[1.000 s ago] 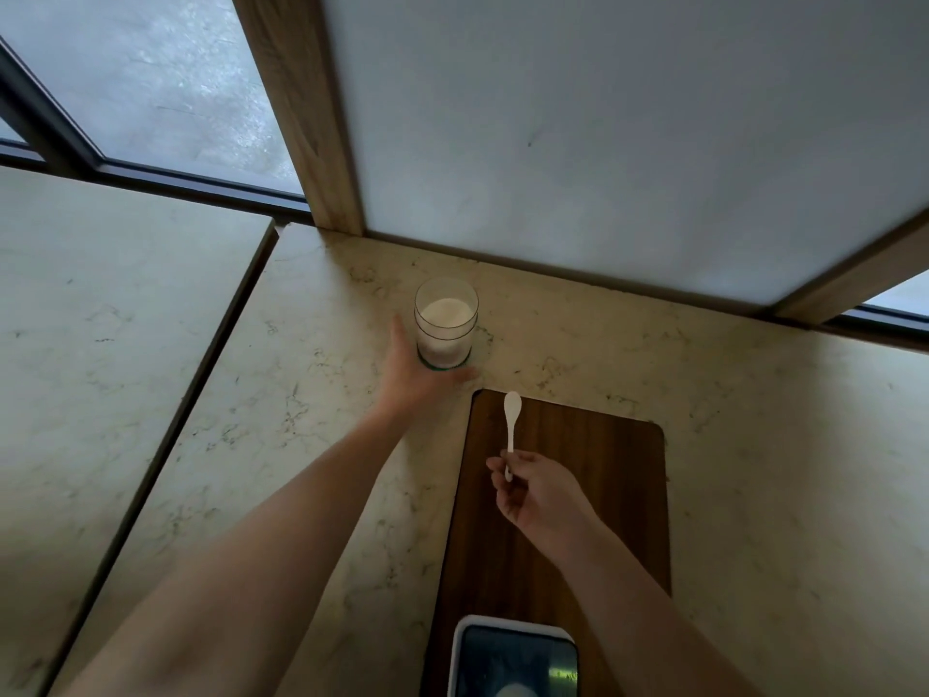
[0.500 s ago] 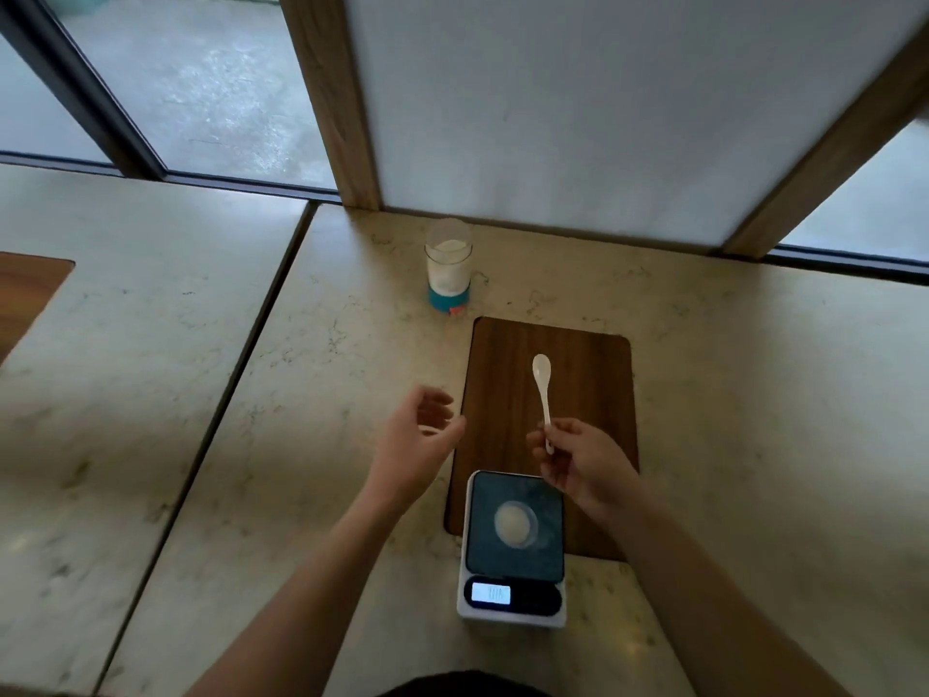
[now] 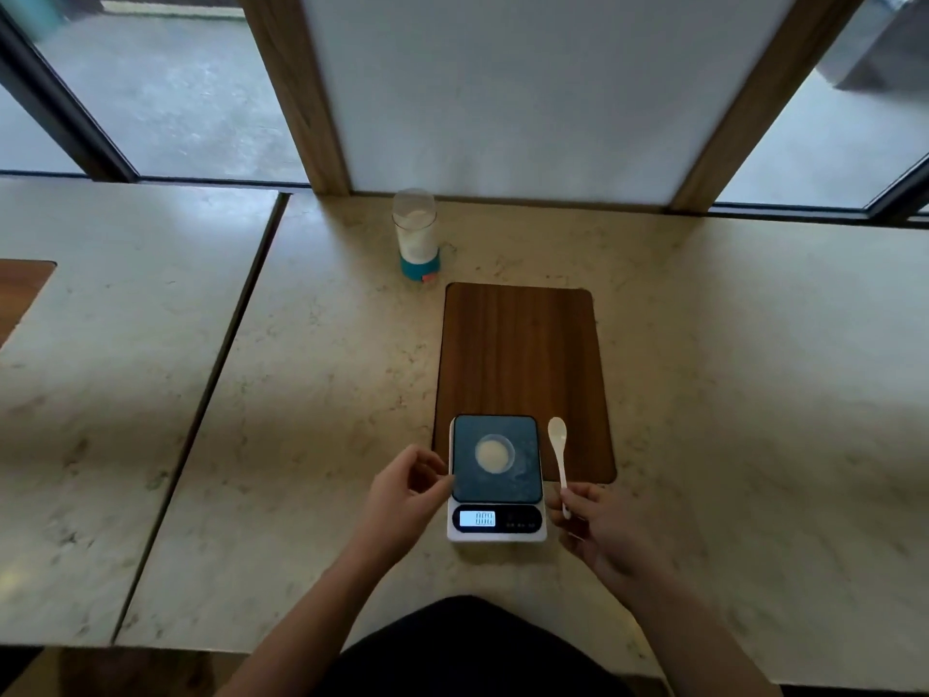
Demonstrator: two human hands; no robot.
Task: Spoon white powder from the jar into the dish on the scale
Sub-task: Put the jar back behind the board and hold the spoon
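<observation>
We see a small digital kitchen scale [image 3: 496,477] with a dark, glossy square platform and a white plastic body, its lit display facing us; it sits half on a rounded-corner wooden board [image 3: 523,354] and half on the pale, veined marble-look countertop [image 3: 321,394]. On the platform stands a small round clear dish [image 3: 494,453] holding a flat disc of white powder. Our right hand [image 3: 600,533] pinches the thin handle of a smooth white plastic spoon [image 3: 559,457], its oval bowl pointing away, just right of the scale. Our left hand [image 3: 404,498] is loosely curled and grasps nothing, fingertips near the scale's left edge. The cylindrical clear jar [image 3: 416,233] of powder, on a teal base, stands well back by the wall.
</observation>
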